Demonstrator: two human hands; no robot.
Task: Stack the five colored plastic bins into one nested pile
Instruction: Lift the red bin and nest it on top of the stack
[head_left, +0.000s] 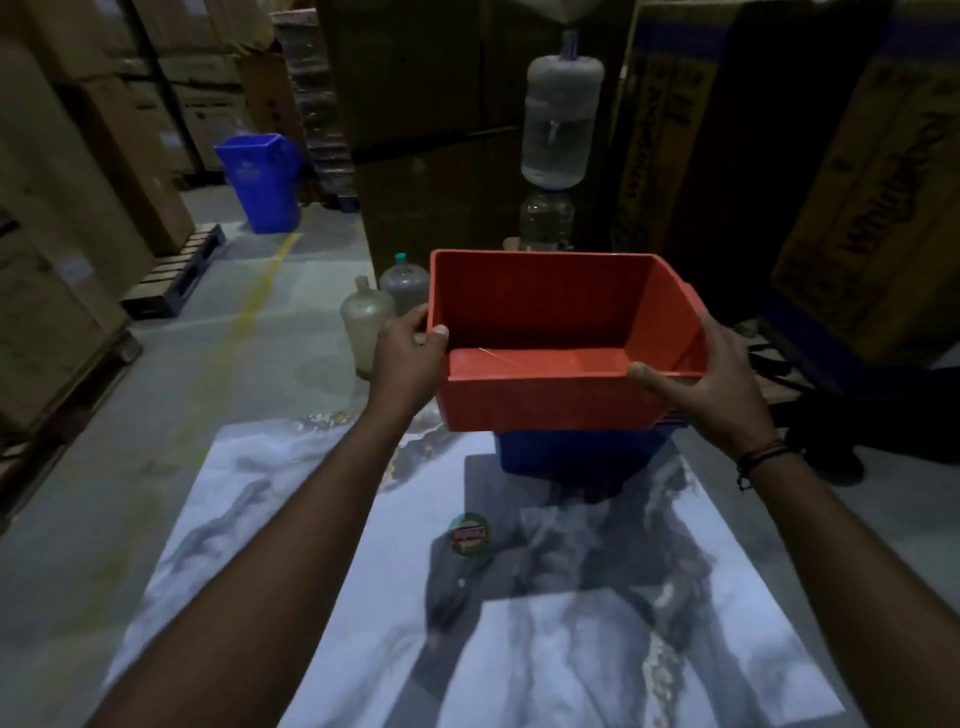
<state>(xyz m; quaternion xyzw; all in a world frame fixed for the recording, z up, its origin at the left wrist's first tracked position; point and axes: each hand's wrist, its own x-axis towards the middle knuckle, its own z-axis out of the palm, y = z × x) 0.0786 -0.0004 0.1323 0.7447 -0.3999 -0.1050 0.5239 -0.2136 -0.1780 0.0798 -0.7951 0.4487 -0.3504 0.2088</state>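
Observation:
A red plastic bin is at the centre of the head view, held from both sides. My left hand grips its left wall, thumb over the rim. My right hand grips its right wall near the front corner. Directly under the red bin sits a blue bin on the far end of a marbled sheet; the red bin's base looks set into it, and most of the blue bin is hidden. Other colored bins are not visible.
Plastic bottles stand on the floor just left of the bins. A water jug hangs behind them. Cardboard boxes line the right and left. A blue trash bin stands far left. A round sticker lies on the sheet.

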